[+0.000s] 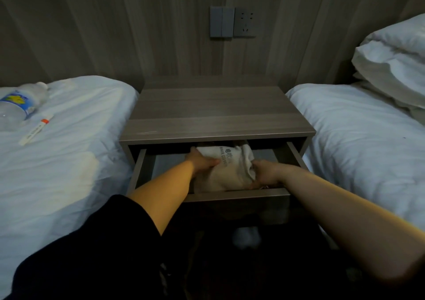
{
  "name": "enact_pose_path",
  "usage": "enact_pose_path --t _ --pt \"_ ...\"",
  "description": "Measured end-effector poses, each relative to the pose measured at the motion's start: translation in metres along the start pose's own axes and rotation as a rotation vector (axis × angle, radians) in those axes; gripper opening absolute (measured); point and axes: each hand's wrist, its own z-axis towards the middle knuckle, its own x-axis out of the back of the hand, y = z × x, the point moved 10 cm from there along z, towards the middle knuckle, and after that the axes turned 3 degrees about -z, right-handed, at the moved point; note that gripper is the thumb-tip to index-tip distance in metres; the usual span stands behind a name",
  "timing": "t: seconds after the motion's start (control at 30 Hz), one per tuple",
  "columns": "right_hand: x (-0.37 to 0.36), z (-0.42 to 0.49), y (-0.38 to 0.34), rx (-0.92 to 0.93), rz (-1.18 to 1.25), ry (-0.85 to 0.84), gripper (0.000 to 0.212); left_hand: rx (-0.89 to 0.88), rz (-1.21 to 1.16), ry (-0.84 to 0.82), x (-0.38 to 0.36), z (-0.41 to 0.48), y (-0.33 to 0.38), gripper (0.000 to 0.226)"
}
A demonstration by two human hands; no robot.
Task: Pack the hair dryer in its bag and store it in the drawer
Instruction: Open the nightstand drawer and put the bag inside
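Bare forearms reach toward 12 o'clock into the open drawer (236, 195): left hand (202, 161) and right hand (268, 172) close their fingers on the cloth bag (226, 175). Soft, lumpy load likely; grip both flanks.

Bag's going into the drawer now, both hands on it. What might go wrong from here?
1. The bag bulges above the drawer front; it may catch on the nightstand top when the drawer shuts.
2. Both the left hand and right hand are inside the drawer; closing early could pinch fingers.
3. Something thin shows by the right hand at the front edge, possibly a drawstring, which might get trapped.
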Motion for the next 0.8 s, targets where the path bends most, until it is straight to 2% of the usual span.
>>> enact_pose_path --t 0.1,0.17,0.23,0.3,0.4,0.47,0.57,0.67,0.8 --pt "0.000 -0.005 0.003 -0.027 0.005 0.028 0.066 -0.066 0.442 0.017 0.002 -0.016 0.018 0.092" --pt "0.010 -0.013 -0.002 0.003 -0.080 0.119 0.053 -0.154 0.693 -0.022 -0.006 -0.036 0.036 0.072" --pt "0.024 -0.028 -0.009 0.048 -0.092 0.251 0.041 -0.294 0.779 -0.095 -0.018 -0.056 0.051 0.053" --pt "0.030 -0.048 -0.017 0.120 0.007 0.300 0.036 -0.391 0.749 -0.256 -0.035 -0.079 0.058 0.041" --pt "0.024 -0.085 -0.035 0.285 0.029 0.220 0.043 -0.451 0.807 -0.524 -0.053 -0.123 0.060 0.043" --pt "0.017 -0.107 -0.040 0.323 -0.004 0.168 0.039 -0.499 0.895 -0.601 -0.057 -0.142 0.058 0.043" --pt "0.014 -0.119 -0.042 0.326 -0.122 0.195 0.012 -0.612 1.041 -0.527 -0.061 -0.149 0.058 0.035" --pt "0.023 -0.121 -0.043 0.276 -0.216 0.324 0.018 -0.709 1.131 -0.378 -0.060 -0.149 0.067 0.033" --pt "0.035 -0.110 -0.038 0.210 -0.281 0.488 0.027 -0.774 1.133 -0.154 -0.044 -0.141 0.079 0.035"
